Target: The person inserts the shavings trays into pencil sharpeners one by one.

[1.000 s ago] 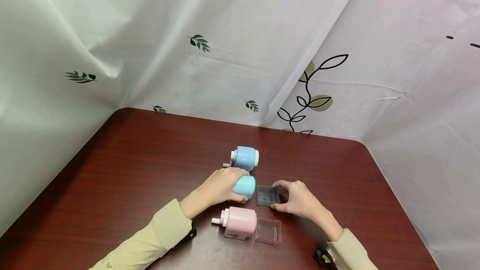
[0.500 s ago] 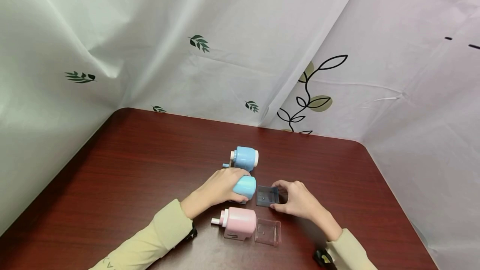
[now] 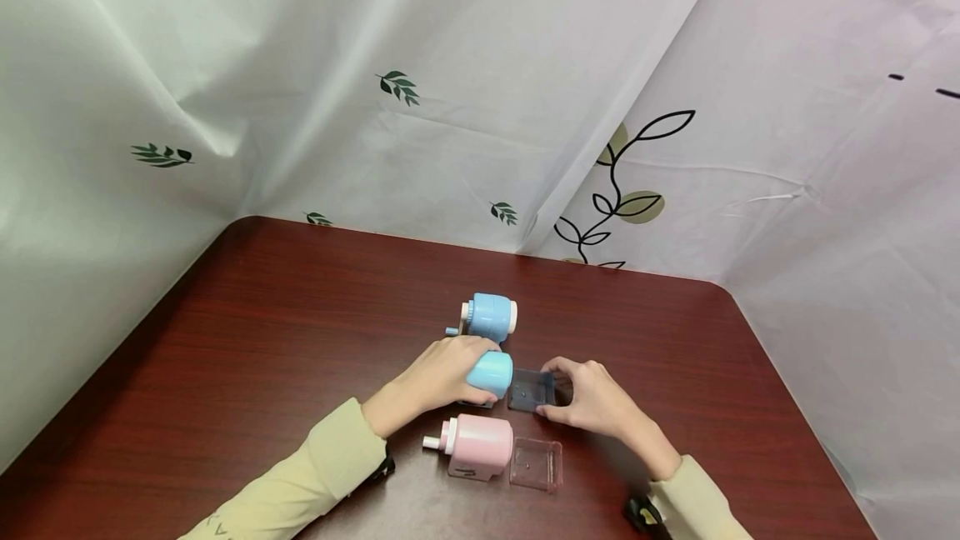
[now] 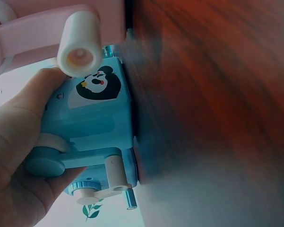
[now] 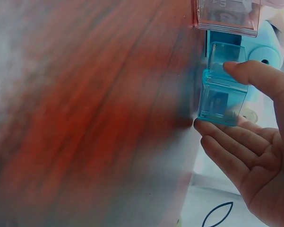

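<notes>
My left hand (image 3: 442, 372) grips a light blue crank pencil sharpener (image 3: 492, 374) from its crank side. In the left wrist view a panda picture (image 4: 98, 86) shows on the sharpener's side, and its crank points toward the camera. My right hand (image 3: 592, 397) pinches a see-through blue shavings drawer (image 3: 529, 391) between thumb and fingertips, low at the table. That drawer lies just right of the sharpener, lined up with its lower body. In the right wrist view the drawer (image 5: 222, 101) overlaps the sharpener's opening, thumb on one side and fingers on the other.
Nearer the person is a pink pencil sharpener (image 3: 480, 444), its clear pink drawer (image 3: 536, 465) out beside it. A second blue sharpener (image 3: 491, 317) stands just behind the left hand. All stand on the dark red wooden table (image 3: 315, 315), with a white curtain (image 3: 420, 140) behind.
The right hand has shifted slightly left with the blue drawer, bringing it closer to the light blue sharpener. The left hand has stayed nearly still.
</notes>
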### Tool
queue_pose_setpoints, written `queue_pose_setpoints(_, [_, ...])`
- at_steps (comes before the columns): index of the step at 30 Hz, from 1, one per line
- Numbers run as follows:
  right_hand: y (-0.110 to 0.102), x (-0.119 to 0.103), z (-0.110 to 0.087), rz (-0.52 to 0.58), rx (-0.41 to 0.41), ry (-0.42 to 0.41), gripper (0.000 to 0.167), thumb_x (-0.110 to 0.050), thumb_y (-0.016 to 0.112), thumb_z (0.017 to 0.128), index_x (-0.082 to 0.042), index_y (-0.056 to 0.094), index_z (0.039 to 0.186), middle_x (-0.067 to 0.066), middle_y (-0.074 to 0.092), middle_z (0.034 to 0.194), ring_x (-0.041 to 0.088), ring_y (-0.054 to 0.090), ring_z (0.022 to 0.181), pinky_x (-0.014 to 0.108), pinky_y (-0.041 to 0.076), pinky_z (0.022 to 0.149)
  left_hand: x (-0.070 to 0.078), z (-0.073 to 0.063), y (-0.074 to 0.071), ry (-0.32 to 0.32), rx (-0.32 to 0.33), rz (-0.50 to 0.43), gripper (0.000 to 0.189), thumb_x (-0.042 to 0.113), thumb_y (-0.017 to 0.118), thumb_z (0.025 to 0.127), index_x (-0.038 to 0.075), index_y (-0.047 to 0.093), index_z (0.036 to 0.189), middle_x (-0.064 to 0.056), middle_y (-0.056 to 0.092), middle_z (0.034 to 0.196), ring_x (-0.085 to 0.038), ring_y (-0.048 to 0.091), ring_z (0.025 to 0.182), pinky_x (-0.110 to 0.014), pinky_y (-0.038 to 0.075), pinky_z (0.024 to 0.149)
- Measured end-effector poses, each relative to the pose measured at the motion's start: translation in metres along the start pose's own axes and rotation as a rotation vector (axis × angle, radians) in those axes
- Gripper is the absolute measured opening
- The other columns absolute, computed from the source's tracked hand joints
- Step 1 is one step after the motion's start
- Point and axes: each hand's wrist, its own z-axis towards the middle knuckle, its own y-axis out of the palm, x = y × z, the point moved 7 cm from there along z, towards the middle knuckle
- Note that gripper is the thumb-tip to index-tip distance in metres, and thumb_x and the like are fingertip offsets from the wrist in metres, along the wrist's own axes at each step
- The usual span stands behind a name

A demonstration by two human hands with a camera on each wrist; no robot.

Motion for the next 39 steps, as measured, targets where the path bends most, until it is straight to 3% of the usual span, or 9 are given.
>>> queue_pose_setpoints(25, [0.0044,-0.0057,0.0056,0.027,-0.013,-0.028,0.04,-0.028,0.081,0.074,-0.01,0.062,0.104,-0.003,0.071,0.081,0.003,0.068,0.079,0.024,0.054,0.068,0.0009,-0.0006,0.0011,0.01,0.011,0.018,0.055,0.041,0.08,0.074,0.01,0.062,0.116,-0.004,0.068,0.107,-0.017,0.065,0.092,-0.034,0.054,0.074])
queue_pose_setpoints(39, [0.0062,-0.007,0.0084,0.015,-0.013,-0.04,0.041,-0.029,0.081,0.074,-0.01,0.061,0.105,-0.006,0.064,0.07,-0.002,0.046,0.055,0.017,0.043,0.059,0.0002,-0.0006,0.0017,0.021,0.011,0.03,0.056,0.04,0.08,0.074,0.009,0.062,0.116,-0.004,0.068,0.108,-0.018,0.065,0.093,-0.035,0.054,0.075])
